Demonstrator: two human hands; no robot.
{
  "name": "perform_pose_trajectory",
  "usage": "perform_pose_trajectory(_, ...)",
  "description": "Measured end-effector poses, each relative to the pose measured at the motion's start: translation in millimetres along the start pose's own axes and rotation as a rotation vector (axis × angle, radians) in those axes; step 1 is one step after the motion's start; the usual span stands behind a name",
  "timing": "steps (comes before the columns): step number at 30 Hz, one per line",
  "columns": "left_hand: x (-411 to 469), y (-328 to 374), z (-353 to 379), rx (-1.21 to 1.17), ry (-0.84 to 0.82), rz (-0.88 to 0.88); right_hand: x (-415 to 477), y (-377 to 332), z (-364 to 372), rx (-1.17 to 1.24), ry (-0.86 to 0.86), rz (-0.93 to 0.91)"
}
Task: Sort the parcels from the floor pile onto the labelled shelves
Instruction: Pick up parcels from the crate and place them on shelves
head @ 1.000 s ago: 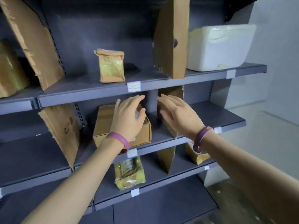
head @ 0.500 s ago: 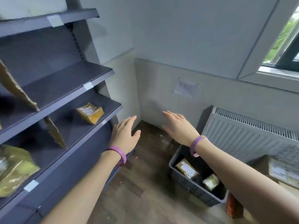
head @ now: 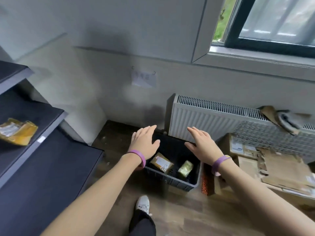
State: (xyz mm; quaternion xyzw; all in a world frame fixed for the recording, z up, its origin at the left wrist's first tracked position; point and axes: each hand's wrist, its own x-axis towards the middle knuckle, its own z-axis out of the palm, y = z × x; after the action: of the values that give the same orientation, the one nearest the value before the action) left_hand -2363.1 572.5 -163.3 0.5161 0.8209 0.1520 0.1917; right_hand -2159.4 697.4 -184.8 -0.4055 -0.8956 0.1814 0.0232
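Both hands are empty. The left hand (head: 144,142) and the right hand (head: 202,145) are held flat, palms down, with the fingers straight and slightly spread. Each wrist carries a smooth purple band.

The hands hover over a rectangular crate (head: 172,182) of dark grey plastic with ribbed walls, which stands on the wood-grain floor (head: 179,218). Two parcels lie inside it:
- a flat brown parcel (head: 161,162) with a white label
- a smaller yellow-green parcel (head: 185,167) in glossy wrap

A crumpled yellow parcel (head: 17,132) lies on a matt dark shelf (head: 34,111) at left. Behind the crate stands a white fluted radiator (head: 204,116). Torn, flattened cardboard (head: 286,169) is stacked at right.

Compared with half a second ago, the view has swung right and downward. The hands, then in front of the wall corner, are now above the crate, and the shelving has moved to the left edge
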Motion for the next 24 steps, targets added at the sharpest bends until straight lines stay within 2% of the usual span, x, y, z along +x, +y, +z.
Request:
perform_pose_trajectory(12, 142.8, -53.9, 42.5, 0.034, -0.276, -0.043, 98.1, 41.6, 65.7, 0.023, -0.219, 0.287)
perform_pose_trajectory(17, 194.1, -83.4, 64.5, 0.046, -0.360, -0.063, 139.1, 41.7, 103.5, 0.079, -0.291, 0.316)
perform_pose_trajectory(24, 232.2, -134.8, 173.2, -0.025, -0.487, -0.239, 182.5, 74.0, 208.5, 0.170, -0.471, 0.328)
